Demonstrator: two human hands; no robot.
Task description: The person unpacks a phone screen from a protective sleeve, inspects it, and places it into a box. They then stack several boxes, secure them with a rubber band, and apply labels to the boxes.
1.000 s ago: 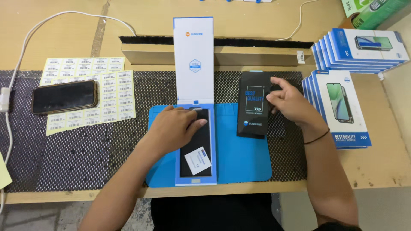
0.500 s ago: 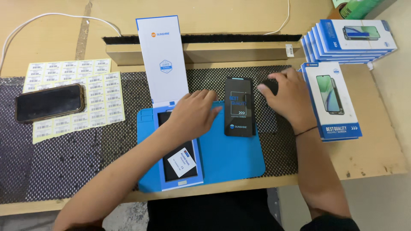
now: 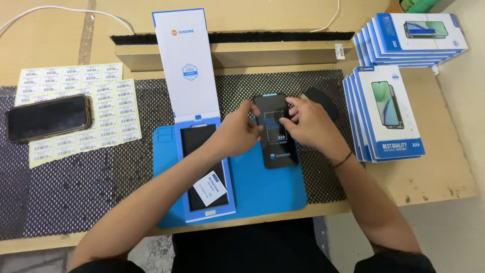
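The wooden counter [image 3: 434, 177] is light brown. A black bumpy mat [image 3: 76, 187] covers most of it. On that mat lies a blue mat [image 3: 268, 187] in the middle, sheets of small white stickers [image 3: 70, 96] on the left, and a dark oval pad [image 3: 323, 101] near the back. Two piles of blue and white boxes [image 3: 386, 114] sit on the bare wood at the right. A long wooden bar [image 3: 283, 53] with a black strip runs across the back. A white cable [image 3: 60, 10] curls at the far left.

Black phone screen panel [image 3: 277, 134], rectangular and glossy with pale printed film markings, lying flat and lengthwise on a blue mat [image 3: 262, 187]. Its upper end lies under fingers [image 3: 252, 117] from both sides.
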